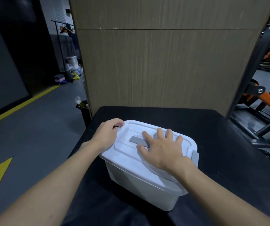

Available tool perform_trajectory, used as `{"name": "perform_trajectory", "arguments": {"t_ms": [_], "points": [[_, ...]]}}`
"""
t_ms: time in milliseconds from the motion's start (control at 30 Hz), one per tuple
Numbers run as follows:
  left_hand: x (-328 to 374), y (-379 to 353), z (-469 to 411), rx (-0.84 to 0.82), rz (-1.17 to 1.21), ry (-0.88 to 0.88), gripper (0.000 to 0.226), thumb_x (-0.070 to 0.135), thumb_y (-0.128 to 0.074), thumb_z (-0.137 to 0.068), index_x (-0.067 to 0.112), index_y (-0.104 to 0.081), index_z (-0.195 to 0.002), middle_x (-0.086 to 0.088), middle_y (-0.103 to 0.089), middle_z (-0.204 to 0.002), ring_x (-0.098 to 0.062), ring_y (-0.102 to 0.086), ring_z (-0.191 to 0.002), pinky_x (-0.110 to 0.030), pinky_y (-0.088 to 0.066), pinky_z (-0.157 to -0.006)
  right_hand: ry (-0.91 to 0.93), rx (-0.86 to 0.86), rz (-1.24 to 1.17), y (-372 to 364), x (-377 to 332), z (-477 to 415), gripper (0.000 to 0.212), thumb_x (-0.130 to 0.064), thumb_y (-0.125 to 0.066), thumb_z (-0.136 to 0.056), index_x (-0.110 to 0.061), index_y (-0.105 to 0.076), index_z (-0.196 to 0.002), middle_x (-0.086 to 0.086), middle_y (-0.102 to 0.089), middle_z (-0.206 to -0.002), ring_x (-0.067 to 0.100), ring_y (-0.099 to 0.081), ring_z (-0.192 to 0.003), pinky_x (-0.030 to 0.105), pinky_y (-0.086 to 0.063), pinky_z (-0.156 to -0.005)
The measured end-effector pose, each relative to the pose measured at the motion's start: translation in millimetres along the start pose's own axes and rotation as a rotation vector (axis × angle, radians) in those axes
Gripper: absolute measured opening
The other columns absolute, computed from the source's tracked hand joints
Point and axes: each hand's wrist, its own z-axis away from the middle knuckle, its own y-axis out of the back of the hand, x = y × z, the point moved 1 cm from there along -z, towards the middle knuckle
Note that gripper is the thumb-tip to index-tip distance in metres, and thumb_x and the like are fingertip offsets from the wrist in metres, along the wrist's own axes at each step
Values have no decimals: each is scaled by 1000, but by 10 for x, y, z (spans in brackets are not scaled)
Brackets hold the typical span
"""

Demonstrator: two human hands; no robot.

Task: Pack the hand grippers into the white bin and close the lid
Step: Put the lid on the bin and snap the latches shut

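The white bin (140, 186) stands on a black table (220, 144) with its white lid (127, 154) lying on top. A grey handle strip (136, 140) runs across the lid's middle, and a grey clasp (195, 158) shows at the right end. My right hand (162, 149) presses flat on the lid with its fingers spread, partly covering the handle. My left hand (108, 132) grips the lid's far left corner, fingers curled over the edge. No hand grippers are visible; the bin's inside is hidden by the lid.
A tall wooden panel (163, 62) rises just behind the table. Orange and black gym equipment (264, 101) stands to the right. Grey floor with yellow markings (16, 108) lies to the left, and a small black waste bin (85, 113) sits by the table's far left corner.
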Motion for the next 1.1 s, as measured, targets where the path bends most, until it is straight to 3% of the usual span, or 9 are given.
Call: {"name": "perform_trajectory", "arguments": {"t_ms": [100,167,267,367,567,700,833,1000,1100], "points": [[-28,25,39,26,128,217,54,29,-47,-103,30,-29,-155,0,-43,-137,-18,-52,-116,-28,-40,-93,8,11,1,8,-14,-18,53,-65,-20,-86,-39,-37,-128,5,-39,-132,42,-27,-128,63,-23,-99],[-47,63,68,-52,125,470,65,50,-49,-98,11,-40,-148,-4,-55,-126,-22,-59,-106,-31,-45,-83,28,16,27,8,-40,-48,51,-63,-23,-86,-34,-41,-124,7,-41,-132,44,-27,-129,62,-19,-104],[-82,69,93,-87,161,558,53,59,-49,-94,9,-64,-92,-3,-69,-86,-18,-64,-72,-28,-46,-59,100,3,-5,-43,-91,-117,49,-55,-23,-90,-24,-40,-124,11,-25,-152,42,-11,-144,63,-5,-112],[-121,-4,48,28,168,397,54,49,-57,-96,17,-36,-57,0,-35,-54,-15,-33,-45,-24,-29,-46,138,-56,-18,-69,-138,-231,54,-59,-17,-90,-21,-34,-125,2,-10,-161,41,-1,-147,66,-4,-110],[-125,-6,43,46,37,269,44,48,-60,-91,12,-53,-68,-3,-47,-61,-19,-43,-56,-32,-34,-54,138,-100,46,-59,-144,-283,60,-65,-11,-87,-43,-20,-142,1,-11,-161,44,-3,-145,68,-4,-106],[-41,-8,69,88,-154,160,45,43,-53,-98,1,-67,-90,-7,-62,-70,-16,-49,-58,-33,-39,-51,116,-138,55,-20,-170,-307,62,-64,-13,-87,-44,-18,-146,2,-10,-163,45,-1,-146,69,-2,-107],[49,18,127,62,-267,122,35,40,-51,-99,7,-64,-95,-11,-68,-81,-22,-61,-65,-38,-46,-54,115,-124,73,-40,-172,-256,62,-63,-12,-89,-43,-14,-148,3,-6,-163,45,2,-146,69,1,-108],[150,35,197,19,-344,142,27,39,-42,-103,15,-52,-96,-4,-62,-78,-17,-55,-67,-30,-39,-52,124,-176,9,-6,-126,-217,59,-60,-11,-94,-43,-10,-150,2,-1,-164,40,8,-148,67,6,-111],[172,37,241,21,-335,176,28,39,-40,-104,14,-50,-96,-5,-61,-80,-18,-54,-69,-32,-39,-54,16,-52,5,60,91,-54,50,-48,-17,-98,-33,-25,-145,6,-21,-157,36,-12,-146,65,-8,-112]]}}
